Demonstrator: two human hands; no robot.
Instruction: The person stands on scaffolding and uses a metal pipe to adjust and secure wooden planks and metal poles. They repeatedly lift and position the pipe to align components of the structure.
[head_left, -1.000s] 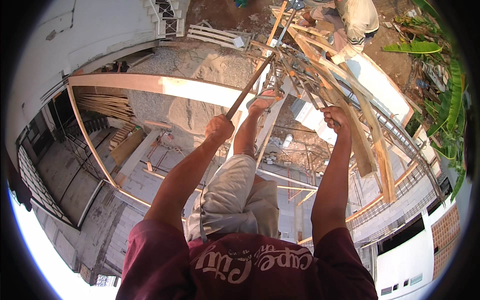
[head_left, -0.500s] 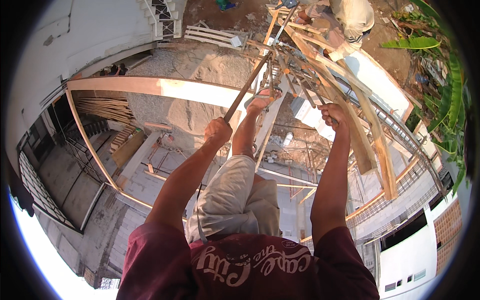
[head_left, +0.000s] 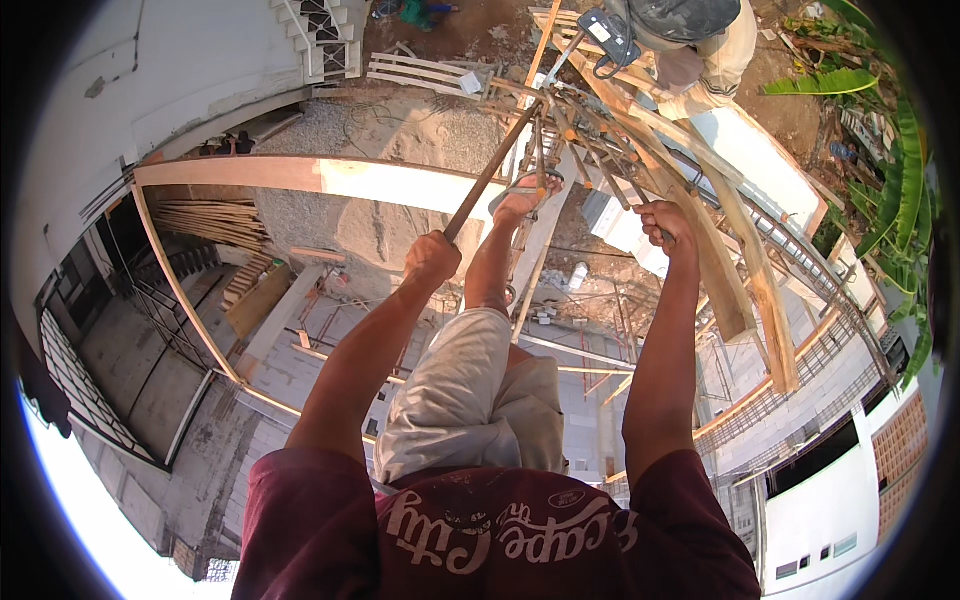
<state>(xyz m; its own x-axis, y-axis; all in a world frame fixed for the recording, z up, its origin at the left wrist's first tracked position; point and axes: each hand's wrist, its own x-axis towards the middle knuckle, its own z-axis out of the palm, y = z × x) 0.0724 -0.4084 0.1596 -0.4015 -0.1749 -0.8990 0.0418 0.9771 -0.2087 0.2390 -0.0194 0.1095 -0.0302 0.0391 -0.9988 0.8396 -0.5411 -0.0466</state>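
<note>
2 grips, both occupied.

Left grip [head_left: 433, 258]: your fingers wrap the near end of a dark bar [head_left: 495, 168], which slants away and rightward to a cluster of steel rods [head_left: 578, 125]. Whether its far end is hooked, tied or merely resting there, you cannot tell.

Right grip [head_left: 667, 226]: your fingers close on a thin rod [head_left: 638, 189] leading back to the same cluster.

1 sandalled foot [head_left: 516, 199], seemingly set on a narrow pale beam [head_left: 541, 228]; your other foot is hidden.

Hazards, 4, by judgement:
1. Bar release: if the far end only rests, a hard pull could free it suddenly and throw your weight backward.
2. Footing: the beam is slim, so a twist at the hips or a loose sandal could cost you balance.
3. Rod ends: several point back toward your right grip; a springing rod could jab the knuckles.
4. Swing: a co-worker [head_left: 722, 65] bends near the far side of the cluster, and a wide sweep of the bar could reach that person.

Edges and room:
- Left: open air beside your left grip, above sandy ground [head_left: 365, 222] well below; a long wooden panel [head_left: 250, 173] bounds it on the far side.
- Right: heavy timbers [head_left: 716, 275] stand just beside your right grip, restricting outward travel.
- Between your arms: the raised leg occupies the middle, limiting any inward pull.
</note>
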